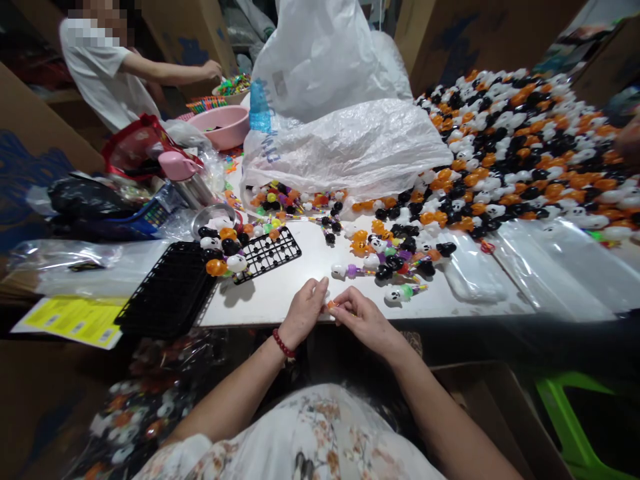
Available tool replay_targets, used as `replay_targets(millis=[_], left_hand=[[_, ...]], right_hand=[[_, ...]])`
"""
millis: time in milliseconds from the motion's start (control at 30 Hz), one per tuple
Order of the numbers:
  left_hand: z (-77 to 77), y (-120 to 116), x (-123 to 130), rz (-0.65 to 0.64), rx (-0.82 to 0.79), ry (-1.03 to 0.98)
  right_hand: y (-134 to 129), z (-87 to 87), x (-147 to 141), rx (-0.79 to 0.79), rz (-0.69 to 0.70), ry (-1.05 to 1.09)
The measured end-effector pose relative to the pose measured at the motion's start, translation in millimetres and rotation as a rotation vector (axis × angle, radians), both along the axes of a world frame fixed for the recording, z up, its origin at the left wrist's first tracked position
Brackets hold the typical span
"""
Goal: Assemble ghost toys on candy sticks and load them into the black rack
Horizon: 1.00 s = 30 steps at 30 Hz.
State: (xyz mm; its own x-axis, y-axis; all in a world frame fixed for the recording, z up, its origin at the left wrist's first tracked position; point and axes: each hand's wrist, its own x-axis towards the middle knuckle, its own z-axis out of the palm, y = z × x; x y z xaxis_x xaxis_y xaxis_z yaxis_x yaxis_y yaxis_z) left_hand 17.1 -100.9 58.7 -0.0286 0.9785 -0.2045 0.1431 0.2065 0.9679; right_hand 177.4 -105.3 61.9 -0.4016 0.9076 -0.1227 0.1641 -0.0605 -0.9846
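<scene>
At the front edge of the white table, my left hand (304, 308), with a red bead bracelet on the wrist, is closed round a small toy piece. My right hand (364, 321) pinches the same spot from the other side. Between the fingers shows a bit of orange and white, the small toy piece (331, 305), mostly covered by them. Just beyond lie a skull-topped pen-like toy with a purple part (353, 271) and another with a green part (400, 293). Behind these is a loose cluster of black, white and orange character toppers (390, 250).
A black grid rack (270, 253) holds several assembled toys, left of my hands, beside stacked black trays (167, 290). A large white plastic bag (340, 143) lies behind. Right are clear bags (473, 270) and a toy heap (525, 147). Far left, another person (100, 67) reaches toward a container.
</scene>
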Motion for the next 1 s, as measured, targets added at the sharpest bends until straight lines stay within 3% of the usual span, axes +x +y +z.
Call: replay_targets(millis=[167,367,567,667,833,1000], left_hand=[[0.8,0,-1,-0.021,0.07,0.119],[-0.7,-6,12,0.025,-0.132,-0.208],[-4.6,-10,15,0.097,-0.16,-0.249],[-3.9,-3,10,0.09,-0.176,-0.268],[2.3,4,2,0.04,-0.219,-0.521],[0.3,3,-8,0.054,-0.328,-0.879]], right_hand=[[3,-1.5,-1,-0.061,-0.008,0.052],[0,-6.9,-6,-0.068,-0.027,0.14],[-6,-12.1,-16,0.075,-0.095,0.006],[-1,-16.8,-20,0.054,-0.101,0.021],[9,-18.1,-14,-0.147,-0.037,0.297],[3,-8.0,0,-0.068,-0.075,0.259]])
